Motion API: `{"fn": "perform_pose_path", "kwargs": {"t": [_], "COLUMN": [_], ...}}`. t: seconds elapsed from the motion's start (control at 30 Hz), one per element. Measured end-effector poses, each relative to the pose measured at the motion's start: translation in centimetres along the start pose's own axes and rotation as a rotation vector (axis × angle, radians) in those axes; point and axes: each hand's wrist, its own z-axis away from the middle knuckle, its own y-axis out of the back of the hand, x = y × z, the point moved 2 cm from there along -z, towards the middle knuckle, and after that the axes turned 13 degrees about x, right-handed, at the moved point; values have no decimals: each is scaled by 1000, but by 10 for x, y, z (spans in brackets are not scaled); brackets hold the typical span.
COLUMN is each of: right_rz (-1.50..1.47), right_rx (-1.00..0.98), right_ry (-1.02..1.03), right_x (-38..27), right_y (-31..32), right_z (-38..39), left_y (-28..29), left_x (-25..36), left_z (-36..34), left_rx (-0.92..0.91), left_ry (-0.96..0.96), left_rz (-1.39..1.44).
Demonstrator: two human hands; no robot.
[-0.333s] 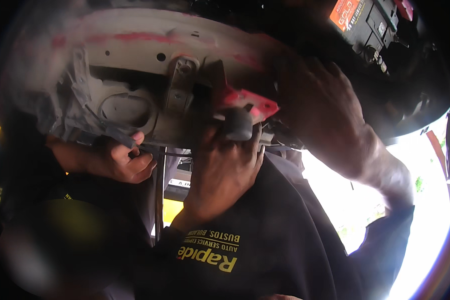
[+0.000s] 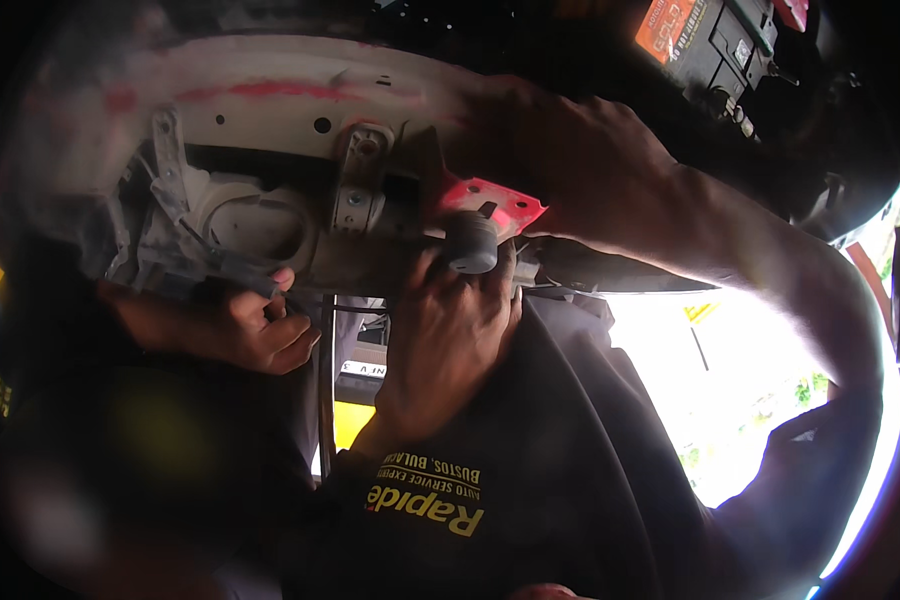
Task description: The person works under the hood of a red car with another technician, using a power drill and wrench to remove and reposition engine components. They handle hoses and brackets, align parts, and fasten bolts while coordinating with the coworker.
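While left hand point(image 2: 450, 340) still grips grey bushing point(image 2: 470, 242), right hand point(image 2: 570, 150) shifted left

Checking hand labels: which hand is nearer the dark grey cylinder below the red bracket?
Left. The left hand grips the grey cylinder from below; the right hand sits above, beyond the red bracket.

Co-worker's hands point(image 2: 450, 330) crowding red bracket point(image 2: 495, 205)

colours under the car
off-white body panel point(image 2: 270, 110) smeared pink-red; bright red bracket point(image 2: 495, 205); dark grey round bush point(image 2: 470, 243); black shirt point(image 2: 530, 470) with yellow lettering; orange-and-black battery point(image 2: 705, 35).
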Motion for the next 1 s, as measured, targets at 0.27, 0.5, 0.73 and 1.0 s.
{"fn": "perform_pose_path", "kwargs": {"t": [0.27,0.5,0.73,1.0], "right_rz": [21,108,185,-19], "right_rx": [91,-36,13,293], "right_ry": [198,157,188,283], "right_x": [9,2,4,14], "right_y": [13,38,63,87], "right_z": [5,17,28,78], "left_y": [-6,-4,4,20], "left_x": [15,31,46,61], "left_z": [-5,-2,-1,3], "left_rx": [-8,7,12,4], "left_ry": [9,-13,-38,-125], "left_rz": [-49,-100,-130,-149]}}
